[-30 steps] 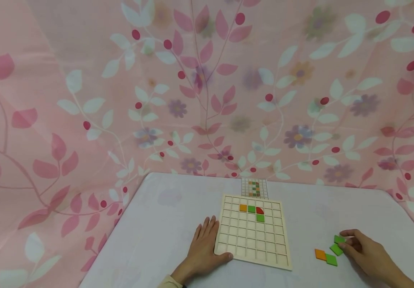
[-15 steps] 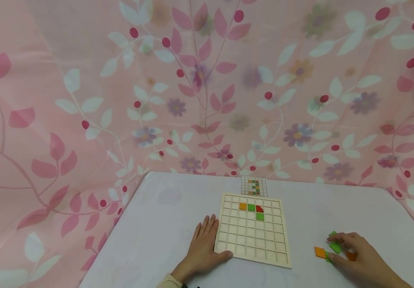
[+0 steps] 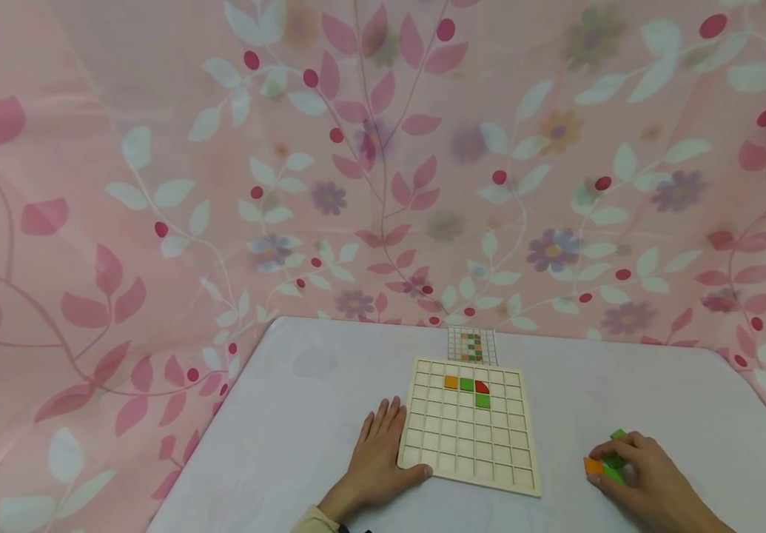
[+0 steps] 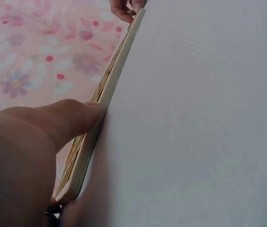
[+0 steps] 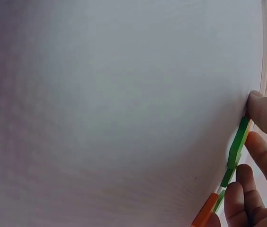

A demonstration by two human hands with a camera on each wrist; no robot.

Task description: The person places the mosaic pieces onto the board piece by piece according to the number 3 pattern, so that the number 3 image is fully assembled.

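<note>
My left hand [image 3: 377, 460] lies flat along the left side of a pale wooden grid board [image 3: 456, 429], its thumb on the front edge. In the left wrist view that thumb [image 4: 72, 118] rests against the board's rim [image 4: 119, 66]. To the right, my right hand [image 3: 656, 477] has its thumb and index finger around an orange square tile [image 3: 593, 466]. Green tiles [image 3: 614, 475] lie under and beside the fingers, partly hidden. In the right wrist view another orange tile [image 5: 204, 210] shows by the lower fingers; whether they hold it is unclear.
On the board sit an orange tile [image 3: 451, 382], two green tiles [image 3: 466, 385] and a red rounded tile [image 3: 482, 387]. Behind it stands a pattern card [image 3: 472, 346] with a gridded coloured figure. A floral curtain [image 3: 383, 185] borders the white table [image 3: 329, 385].
My right hand has moved left across the loose tiles, from the green ones to the orange one, and its thumb and index finger have closed around it. My left hand stays put.
</note>
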